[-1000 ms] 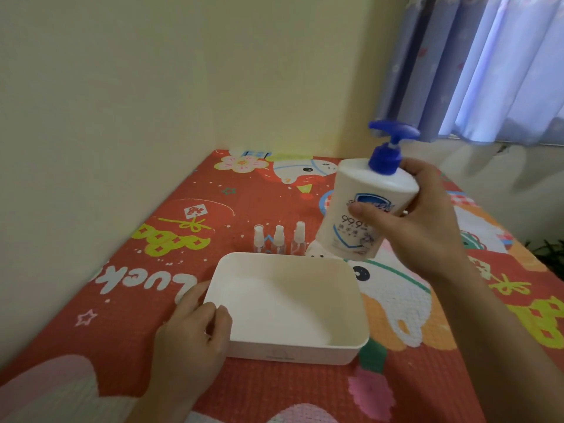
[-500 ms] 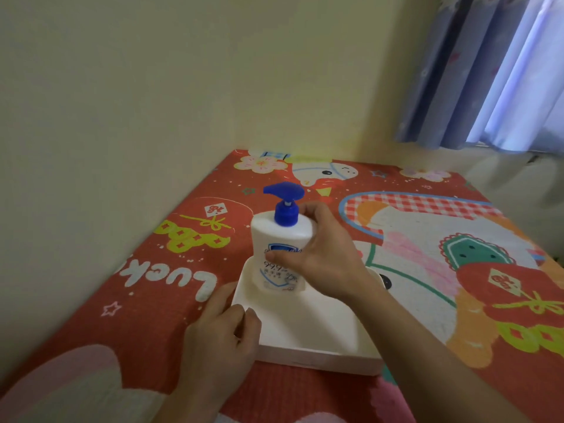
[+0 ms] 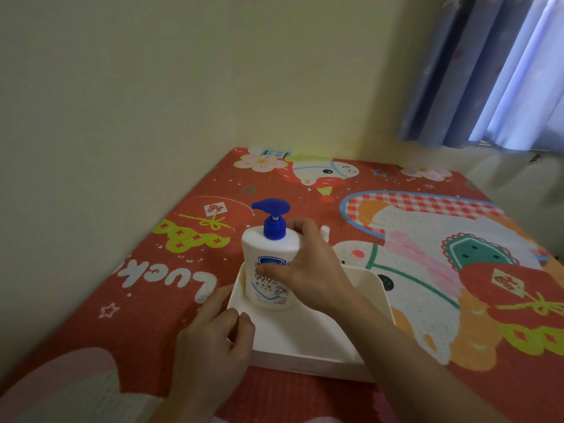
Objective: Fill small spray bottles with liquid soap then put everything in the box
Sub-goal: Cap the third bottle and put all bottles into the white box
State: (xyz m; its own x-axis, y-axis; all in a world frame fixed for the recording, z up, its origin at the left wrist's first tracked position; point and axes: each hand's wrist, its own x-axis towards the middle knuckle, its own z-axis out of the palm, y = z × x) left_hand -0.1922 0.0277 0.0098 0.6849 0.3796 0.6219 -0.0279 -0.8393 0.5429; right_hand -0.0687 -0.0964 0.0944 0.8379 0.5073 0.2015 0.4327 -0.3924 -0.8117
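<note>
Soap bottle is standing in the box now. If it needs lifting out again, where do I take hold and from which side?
Grip the soap bottle around its white body, below the shoulder, from its right, as the right hand does now. It stands upright in the box's far-left corner, so the walls crowd its left and back. The blue pump is probably too slender to lift by.

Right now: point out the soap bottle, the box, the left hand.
soap bottle (image 3: 268,279): head view, on its white labelled body.
box (image 3: 308,337): head view, on its bare inner floor.
left hand (image 3: 210,346): head view, on its back.
</note>
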